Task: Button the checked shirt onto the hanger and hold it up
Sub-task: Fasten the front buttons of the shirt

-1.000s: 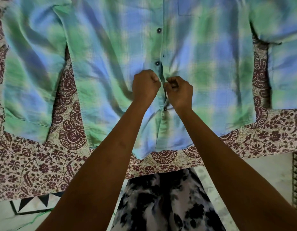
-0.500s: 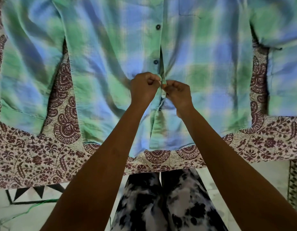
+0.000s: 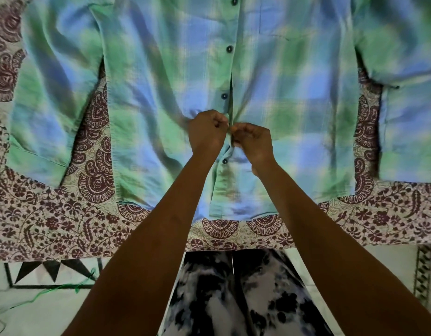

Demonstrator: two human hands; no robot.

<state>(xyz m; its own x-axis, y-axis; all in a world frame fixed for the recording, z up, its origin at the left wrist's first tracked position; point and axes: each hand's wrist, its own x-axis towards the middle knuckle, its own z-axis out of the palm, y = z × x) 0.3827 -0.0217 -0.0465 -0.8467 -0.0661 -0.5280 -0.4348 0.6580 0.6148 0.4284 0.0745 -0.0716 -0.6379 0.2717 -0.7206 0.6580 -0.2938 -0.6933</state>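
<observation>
Left hand (image 3: 206, 132) and right hand (image 3: 254, 141) both pinch checked shirt (image 3: 161, 81) placket edges together, shirt flat on printed cloth (image 3: 52, 226).

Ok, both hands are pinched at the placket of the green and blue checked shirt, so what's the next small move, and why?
Probably finish pushing that button through its hole. The left hand and right hand both pinch the placket of the green and blue checked shirt at one spot, with three dark buttons showing above and one just below.
</observation>
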